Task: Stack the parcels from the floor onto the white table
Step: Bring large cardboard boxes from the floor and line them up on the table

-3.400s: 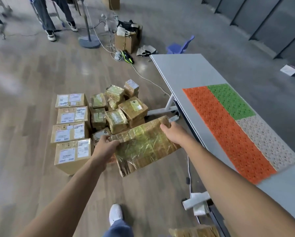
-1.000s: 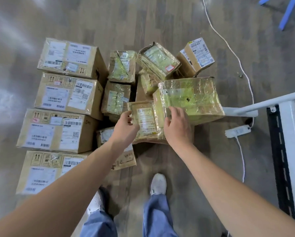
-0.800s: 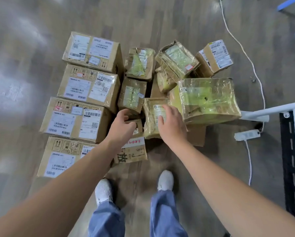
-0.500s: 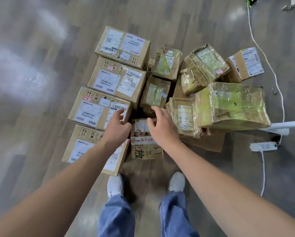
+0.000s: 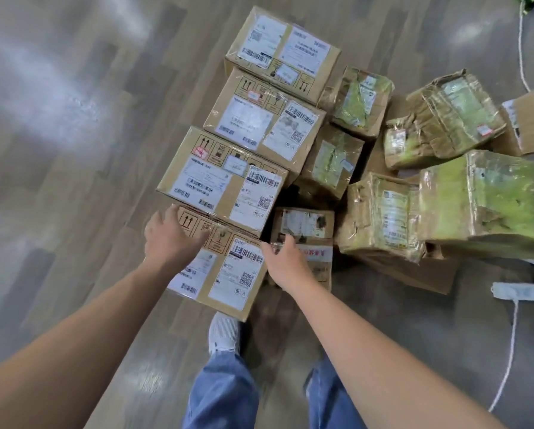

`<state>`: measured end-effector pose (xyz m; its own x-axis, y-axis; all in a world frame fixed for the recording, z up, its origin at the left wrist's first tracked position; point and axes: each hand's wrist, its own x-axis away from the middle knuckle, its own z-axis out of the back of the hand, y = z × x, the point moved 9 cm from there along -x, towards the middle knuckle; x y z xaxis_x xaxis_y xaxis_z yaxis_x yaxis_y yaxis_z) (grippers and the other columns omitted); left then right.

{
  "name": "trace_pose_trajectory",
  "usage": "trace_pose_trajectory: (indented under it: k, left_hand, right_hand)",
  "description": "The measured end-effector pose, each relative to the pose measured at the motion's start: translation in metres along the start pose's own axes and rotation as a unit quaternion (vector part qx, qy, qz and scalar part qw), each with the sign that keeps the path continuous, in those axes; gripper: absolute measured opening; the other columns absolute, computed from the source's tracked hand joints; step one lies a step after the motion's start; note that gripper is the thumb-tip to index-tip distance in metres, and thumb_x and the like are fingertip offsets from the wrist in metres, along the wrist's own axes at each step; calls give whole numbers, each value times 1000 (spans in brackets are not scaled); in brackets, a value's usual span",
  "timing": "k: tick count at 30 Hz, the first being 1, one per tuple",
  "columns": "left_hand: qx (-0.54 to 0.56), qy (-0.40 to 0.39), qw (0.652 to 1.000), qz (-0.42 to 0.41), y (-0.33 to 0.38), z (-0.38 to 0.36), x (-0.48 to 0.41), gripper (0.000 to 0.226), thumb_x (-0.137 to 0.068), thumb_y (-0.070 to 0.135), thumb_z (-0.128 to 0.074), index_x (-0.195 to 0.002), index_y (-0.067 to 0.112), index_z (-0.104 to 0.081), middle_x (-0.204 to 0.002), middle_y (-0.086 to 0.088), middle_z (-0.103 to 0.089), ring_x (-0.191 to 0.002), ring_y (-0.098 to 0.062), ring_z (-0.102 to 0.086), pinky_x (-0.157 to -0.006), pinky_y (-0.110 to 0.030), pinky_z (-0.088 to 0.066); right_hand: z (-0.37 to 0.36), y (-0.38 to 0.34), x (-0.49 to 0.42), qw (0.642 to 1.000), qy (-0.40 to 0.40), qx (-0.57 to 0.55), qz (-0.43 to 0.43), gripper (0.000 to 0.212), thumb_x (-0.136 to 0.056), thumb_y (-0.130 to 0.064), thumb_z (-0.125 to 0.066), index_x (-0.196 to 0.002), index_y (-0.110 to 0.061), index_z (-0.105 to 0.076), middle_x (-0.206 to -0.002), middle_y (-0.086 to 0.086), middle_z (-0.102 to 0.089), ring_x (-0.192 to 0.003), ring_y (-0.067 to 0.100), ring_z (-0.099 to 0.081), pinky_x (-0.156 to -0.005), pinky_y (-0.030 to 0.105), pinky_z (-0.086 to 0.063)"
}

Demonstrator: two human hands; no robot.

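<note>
Four brown labelled boxes lie in a row on the floor. The nearest labelled box [image 5: 225, 274] sits just in front of my feet. My left hand [image 5: 170, 236] hovers with relaxed, spread fingers over its far left corner. At the same box's right edge is my right hand [image 5: 286, 261], fingers loosely extended, between it and a small torn parcel [image 5: 303, 224]. Neither hand holds anything. Several tape-wrapped parcels lie to the right, among them a large yellowish taped parcel [image 5: 491, 199]. The white table is out of view.
A white power strip [image 5: 517, 291] and its cable [image 5: 507, 366] lie on the wooden floor at the right. Another white cable [image 5: 521, 51] runs at the top right. My shoe [image 5: 224, 332] stands close to the nearest box.
The large taped parcel I held 3.4 s ago now rests on the pile. Both hands have since moved left from the taped parcels to the nearest labelled box.
</note>
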<state>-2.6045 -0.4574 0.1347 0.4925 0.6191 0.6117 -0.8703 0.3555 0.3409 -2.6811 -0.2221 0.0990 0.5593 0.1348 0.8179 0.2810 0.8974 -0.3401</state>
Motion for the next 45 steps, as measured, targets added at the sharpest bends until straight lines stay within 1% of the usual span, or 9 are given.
trace_pose_trajectory:
  k: [5, 9, 13, 21, 25, 28, 32, 39, 45]
  left_hand:
    - [30, -68, 994, 78, -47, -20, -26, 76, -82, 47, -69, -137, 10, -31, -136, -18, -48, -115, -35, -53, -96, -50, -45]
    - [-50, -72, 992, 94, -64, -20, -26, 58, -77, 58, -66, -113, 15, -50, -123, -15, -44, -111, -34, -48, -98, -51, -42]
    - [-51, -76, 991, 95, -68, -10, 9, 51, -77, 59, -64, -107, 20, -50, -112, -11, -40, -114, -33, -42, -96, -48, -38]
    - [61, -46, 993, 86, -40, 60, 93, 45, -79, 52, -65, -85, 7, -63, -101, -15, -60, -97, -34, -57, -88, -42, -48]
    - [166, -41, 982, 77, 3, 110, 134, 43, -79, 42, -69, -75, -1, -66, -83, -20, -71, -78, -34, -68, -74, -45, -56]
    - [231, -40, 969, 71, 39, 143, 170, 48, -80, 49, -62, -90, 2, -64, -92, -16, -70, -79, -31, -67, -73, -42, -56]
    - [342, -82, 931, 98, 81, 164, 223, 68, -79, 68, -46, -101, 5, -63, -88, -8, -64, -74, -25, -57, -63, -34, -45]
    - [376, -177, 909, 30, 179, 166, 337, 25, -86, 40, -45, -79, 20, -58, -51, 3, -60, -56, -23, -56, -59, -34, -53]
    - [368, -278, 885, -68, 277, 167, 440, 21, -84, 32, -50, -75, 14, -56, -45, -1, -59, -54, -25, -56, -56, -38, -56]
  right_hand:
    - [-36, 16, -16, 997, -26, -46, -62, 76, -96, -56, -40, -152, -12, -16, -144, 10, -43, -99, 28, -56, -74, 44, -60]
    - [-38, 19, -16, 998, -7, -33, -60, 83, -94, -60, -43, -155, -13, -11, -147, 8, -41, -90, 22, -56, -75, 41, -61]
    - [-26, 22, 11, 998, -24, 6, -61, 88, -90, -65, -42, -154, -12, -14, -152, 9, -37, -126, 31, -50, -97, 48, -49]
    - [54, -3, 107, 997, 57, 3, -56, 78, -90, -66, -42, -141, -7, -40, -138, 11, -49, -121, 29, -50, -82, 33, -37]
    - [114, -32, 164, 995, 83, 20, -44, 74, -92, -64, -39, -131, -3, -52, -130, 12, -56, -99, 23, -52, -78, 34, -42]
    - [160, -48, 209, 993, 117, -9, -25, 73, -92, -65, -38, -130, -5, -52, -114, 7, -58, -99, 25, -55, -80, 35, -46]
    - [219, -50, 269, 983, 171, -64, -7, 81, -90, -70, -35, -142, -8, -40, -137, 12, -47, -119, 29, -51, -92, 39, -45]
    - [339, -41, 369, 941, 313, -102, 76, 77, -89, -71, -36, -138, -11, -35, -123, 7, -57, -94, 21, -61, -64, 29, -45]
    - [450, 17, 481, 861, 468, -173, 99, 42, -84, -55, -40, -101, -18, -44, -83, -8, -52, -71, 15, -52, -54, 26, -30]
